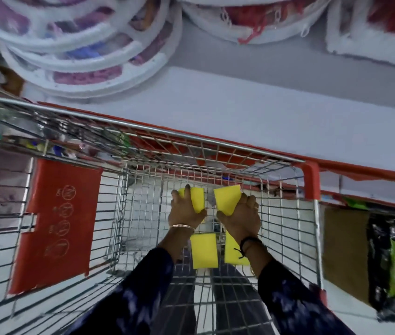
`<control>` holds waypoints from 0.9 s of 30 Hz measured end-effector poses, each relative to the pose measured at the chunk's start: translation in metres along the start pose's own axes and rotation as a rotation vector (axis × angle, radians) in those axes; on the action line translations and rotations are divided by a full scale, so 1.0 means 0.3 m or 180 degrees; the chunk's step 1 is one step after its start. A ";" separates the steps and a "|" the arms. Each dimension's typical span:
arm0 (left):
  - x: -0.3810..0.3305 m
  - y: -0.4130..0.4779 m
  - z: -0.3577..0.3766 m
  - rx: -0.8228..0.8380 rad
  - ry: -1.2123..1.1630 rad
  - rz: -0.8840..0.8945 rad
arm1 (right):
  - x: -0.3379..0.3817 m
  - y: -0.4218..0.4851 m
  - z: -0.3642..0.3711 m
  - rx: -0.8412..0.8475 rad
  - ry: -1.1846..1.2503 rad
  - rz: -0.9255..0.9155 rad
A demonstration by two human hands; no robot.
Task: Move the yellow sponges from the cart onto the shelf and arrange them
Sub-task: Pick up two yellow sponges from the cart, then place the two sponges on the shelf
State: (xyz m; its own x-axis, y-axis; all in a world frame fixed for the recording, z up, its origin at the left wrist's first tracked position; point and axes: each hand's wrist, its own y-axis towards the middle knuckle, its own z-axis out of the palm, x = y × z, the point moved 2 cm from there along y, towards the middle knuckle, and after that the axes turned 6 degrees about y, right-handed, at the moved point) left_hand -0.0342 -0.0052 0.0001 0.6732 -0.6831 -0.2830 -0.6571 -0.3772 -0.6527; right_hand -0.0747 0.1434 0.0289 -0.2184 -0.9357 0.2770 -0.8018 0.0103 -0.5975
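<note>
While both arms reach down into the wire cart [216,146], each hand grips a yellow sponge. The left hand [184,211] has its fingers wrapped over the top of the left sponge [197,199]; the right hand [242,216] closes around the lower corner of the right sponge [228,199]. Two more yellow sponges [203,250] lie on the cart floor beneath the wrists, side by side. Beyond the cart's far rim runs the white shelf [264,110], with round white-framed packs [82,56] stacked at its left end.
</note>
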 end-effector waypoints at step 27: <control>-0.562 -0.833 -1.171 -0.1537 0.0384 0.1094 | 0.349 -0.656 -1.247 -0.1333 0.0592 -0.1331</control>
State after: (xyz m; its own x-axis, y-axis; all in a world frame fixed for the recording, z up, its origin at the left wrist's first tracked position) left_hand -0.1025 -0.0153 0.4578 0.3704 -0.8717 -0.3209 -0.9288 -0.3442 -0.1371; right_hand -0.1478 0.1752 0.4570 0.0984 -0.8137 0.5729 -0.9824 -0.1711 -0.0744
